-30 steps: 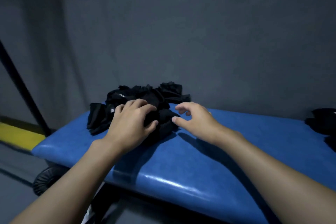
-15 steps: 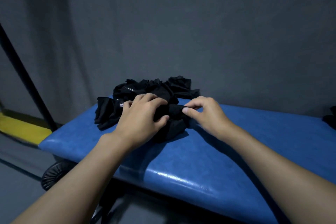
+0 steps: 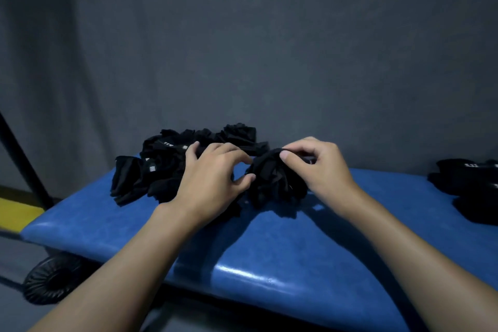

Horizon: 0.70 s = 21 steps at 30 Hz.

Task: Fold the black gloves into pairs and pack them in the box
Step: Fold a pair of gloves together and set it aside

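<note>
The long blue padded bench [image 3: 269,250] has a smooth, glossy cover like vinyl, with faint mottling and bright highlights along its front edge. The heap of black cloth gloves [image 3: 161,170] and the crumpled black cloth glove [image 3: 272,180] look soft and matt. The grey wall [image 3: 269,48] is matt.

On the desk [image 3: 269,250]: glove pile [image 3: 161,170] left of the left hand [image 3: 210,183], one glove [image 3: 272,183] between the hands, more gloves [image 3: 469,186] well right of the right hand [image 3: 320,170].
</note>
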Motion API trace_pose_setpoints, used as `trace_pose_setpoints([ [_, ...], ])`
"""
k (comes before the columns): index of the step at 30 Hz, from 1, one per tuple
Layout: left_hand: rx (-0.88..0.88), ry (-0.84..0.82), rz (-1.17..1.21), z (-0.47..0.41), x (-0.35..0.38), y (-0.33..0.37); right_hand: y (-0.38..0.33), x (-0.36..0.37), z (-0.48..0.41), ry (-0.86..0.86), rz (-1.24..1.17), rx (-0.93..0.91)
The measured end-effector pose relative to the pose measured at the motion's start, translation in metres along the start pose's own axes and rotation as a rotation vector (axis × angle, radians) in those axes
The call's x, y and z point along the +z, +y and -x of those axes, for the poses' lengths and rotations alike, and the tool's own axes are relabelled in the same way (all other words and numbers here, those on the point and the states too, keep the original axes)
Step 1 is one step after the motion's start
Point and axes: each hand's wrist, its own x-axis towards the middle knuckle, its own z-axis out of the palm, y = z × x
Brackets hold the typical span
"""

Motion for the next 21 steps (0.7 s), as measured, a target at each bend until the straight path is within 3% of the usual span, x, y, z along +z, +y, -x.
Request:
trace_pose_setpoints([
  [9, 0.095, -0.166, 0.383, -0.016, 0.032, 0.057, 0.010, -0.052, 0.014, 0.069, -0.018, 0.009],
  [21, 0.007, -0.006, 0.757, -0.044, 0.062, 0.100, 0.024, -0.110, 0.024, 0.150, 0.025, 0.100],
])
